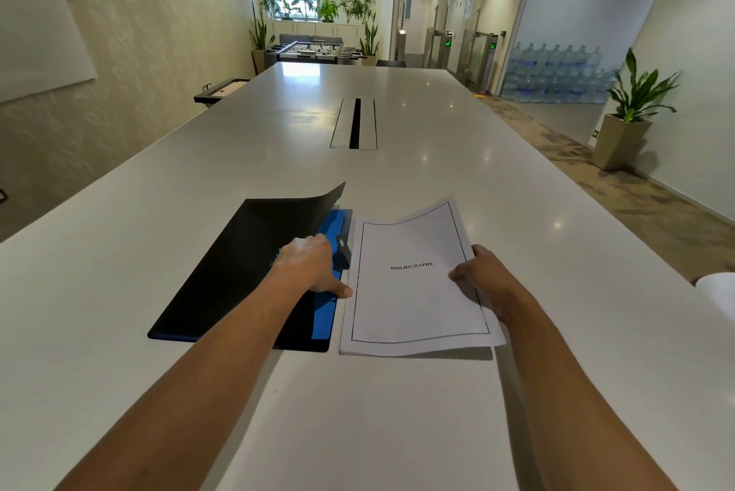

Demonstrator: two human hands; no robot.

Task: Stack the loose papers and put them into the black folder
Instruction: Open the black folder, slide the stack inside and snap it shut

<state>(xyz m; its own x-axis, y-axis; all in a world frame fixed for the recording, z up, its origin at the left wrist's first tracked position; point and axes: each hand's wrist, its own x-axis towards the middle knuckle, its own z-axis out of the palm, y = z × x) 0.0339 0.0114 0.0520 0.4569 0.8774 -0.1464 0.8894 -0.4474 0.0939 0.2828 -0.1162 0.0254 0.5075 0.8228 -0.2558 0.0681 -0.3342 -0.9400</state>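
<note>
The black folder (222,271) lies on the white table (397,411) with its cover partly lifted at the far corner, showing a blue inner strip (324,315) and a black clip (343,251). My left hand (312,265) rests on the folder near the clip, thumb reaching to the left edge of the papers. To the right lies a stack of white papers (413,291); the top sheet reads "BIBLIOGRAPHY" inside a black border. My right hand (481,277) grips the stack's right edge, thumb on top, and the far right corner curls up.
A cable slot (354,124) sits in the middle of the table farther away. Something white (718,291) shows at the right edge of the table. A potted plant (628,120) stands on the floor to the right.
</note>
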